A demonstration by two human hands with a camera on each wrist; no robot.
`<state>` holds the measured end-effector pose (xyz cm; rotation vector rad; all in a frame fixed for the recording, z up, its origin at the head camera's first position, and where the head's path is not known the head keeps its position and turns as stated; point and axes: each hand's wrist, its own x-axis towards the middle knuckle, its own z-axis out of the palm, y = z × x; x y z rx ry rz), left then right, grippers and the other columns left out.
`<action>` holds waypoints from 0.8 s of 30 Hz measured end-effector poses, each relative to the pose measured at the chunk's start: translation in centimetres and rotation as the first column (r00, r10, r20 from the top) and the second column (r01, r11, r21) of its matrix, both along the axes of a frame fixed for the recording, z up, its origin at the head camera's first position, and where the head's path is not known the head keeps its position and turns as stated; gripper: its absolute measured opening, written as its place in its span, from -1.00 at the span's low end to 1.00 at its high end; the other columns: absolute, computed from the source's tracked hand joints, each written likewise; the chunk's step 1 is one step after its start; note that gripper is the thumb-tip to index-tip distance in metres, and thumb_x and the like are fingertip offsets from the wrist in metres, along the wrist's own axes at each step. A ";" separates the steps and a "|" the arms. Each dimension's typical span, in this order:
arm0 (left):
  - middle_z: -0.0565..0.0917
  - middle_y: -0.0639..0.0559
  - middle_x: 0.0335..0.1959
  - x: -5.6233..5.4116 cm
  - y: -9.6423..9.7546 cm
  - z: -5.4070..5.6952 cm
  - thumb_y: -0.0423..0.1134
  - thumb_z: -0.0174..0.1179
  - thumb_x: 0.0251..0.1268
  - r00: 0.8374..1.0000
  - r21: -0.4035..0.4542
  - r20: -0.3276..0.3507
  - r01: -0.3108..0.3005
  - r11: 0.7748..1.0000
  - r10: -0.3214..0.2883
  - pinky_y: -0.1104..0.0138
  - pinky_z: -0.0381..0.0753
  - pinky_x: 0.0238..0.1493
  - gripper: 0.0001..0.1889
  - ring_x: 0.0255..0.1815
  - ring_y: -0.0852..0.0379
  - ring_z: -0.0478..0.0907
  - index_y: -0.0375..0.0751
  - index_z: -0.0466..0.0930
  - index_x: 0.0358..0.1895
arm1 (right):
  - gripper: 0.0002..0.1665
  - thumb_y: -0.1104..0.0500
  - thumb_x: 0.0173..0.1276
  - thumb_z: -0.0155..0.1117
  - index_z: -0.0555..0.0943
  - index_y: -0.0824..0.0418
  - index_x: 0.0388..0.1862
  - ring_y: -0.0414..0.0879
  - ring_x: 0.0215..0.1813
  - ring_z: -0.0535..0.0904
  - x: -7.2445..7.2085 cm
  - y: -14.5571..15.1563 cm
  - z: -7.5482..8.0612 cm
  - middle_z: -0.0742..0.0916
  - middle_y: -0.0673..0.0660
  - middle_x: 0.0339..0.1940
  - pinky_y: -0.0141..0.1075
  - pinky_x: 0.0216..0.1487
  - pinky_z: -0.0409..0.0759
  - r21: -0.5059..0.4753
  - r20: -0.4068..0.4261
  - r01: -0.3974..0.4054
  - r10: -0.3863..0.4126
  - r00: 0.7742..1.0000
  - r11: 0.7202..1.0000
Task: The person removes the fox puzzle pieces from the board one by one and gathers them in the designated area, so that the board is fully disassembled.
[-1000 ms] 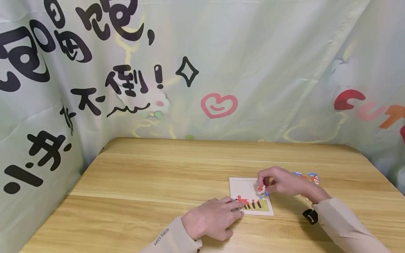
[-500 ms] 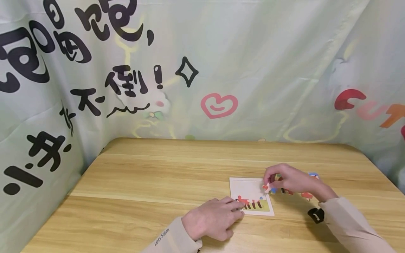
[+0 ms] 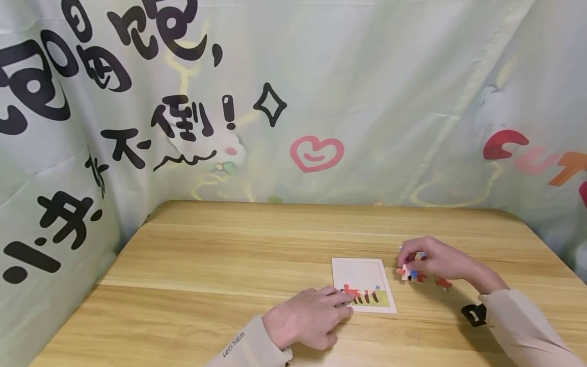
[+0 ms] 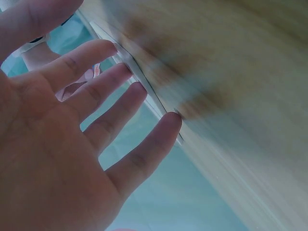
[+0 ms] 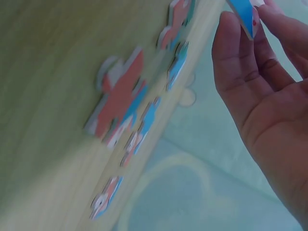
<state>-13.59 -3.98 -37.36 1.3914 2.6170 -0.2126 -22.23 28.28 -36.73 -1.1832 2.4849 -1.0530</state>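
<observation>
A white puzzle tray [image 3: 359, 271] lies on the table, with joined puzzle pieces [image 3: 373, 296] along its near side showing red, black stripes and yellow-green. My left hand [image 3: 304, 316] rests at the tray's near left corner, its fingertips on the edge; in the left wrist view the fingers are spread and hold nothing. To the right of the tray, my right hand [image 3: 442, 261] pinches a puzzle piece [image 3: 406, 273] of red, white and blue between thumb and fingers. The right wrist view shows this hand raised off the table, the piece's blue part [image 5: 242, 12] at its fingertips.
Loose puzzle pieces lie under and around my right hand, one red piece [image 3: 443, 283] below it. In the right wrist view several lie spread out, the nearest a large red one [image 5: 118, 98]. A printed curtain [image 3: 390, 102] hangs behind the wooden table [image 3: 206, 265].
My right hand has moved right, from over the tray's right part to beside it, carrying the puzzle piece away. My left hand has stayed at the tray's corner.
</observation>
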 end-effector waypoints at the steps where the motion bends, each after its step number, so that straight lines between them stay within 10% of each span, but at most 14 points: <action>1: 0.28 0.22 0.54 0.0 0.0 0.0 0.01 0.28 0.37 1.000 0.001 0.001 -0.001 1.000 0.001 0.30 0.51 0.21 -0.42 0.45 0.23 0.25 0.10 0.46 0.43 | -0.69 0.49 0.39 0.21 0.69 0.09 -0.26 -0.16 -0.37 0.52 0.0 0.2 0.0 0.68 -0.05 -0.32 -0.31 -0.39 0.53 -0.001 0.008 0.003 -0.003 1.000 1.000; 24: 0.28 0.23 0.53 0.0 0.0 0.0 0.01 0.27 0.38 1.000 0.000 0.002 -0.002 1.000 0.002 0.30 0.51 0.21 -0.43 0.46 0.24 0.24 0.10 0.45 0.44 | -0.66 0.63 0.28 0.20 0.68 0.23 -0.25 -0.29 -0.30 0.56 0.8 6.0 -0.8 0.70 -0.03 -0.31 -0.36 -0.42 0.53 0.009 -0.104 0.079 -0.077 0.992 0.997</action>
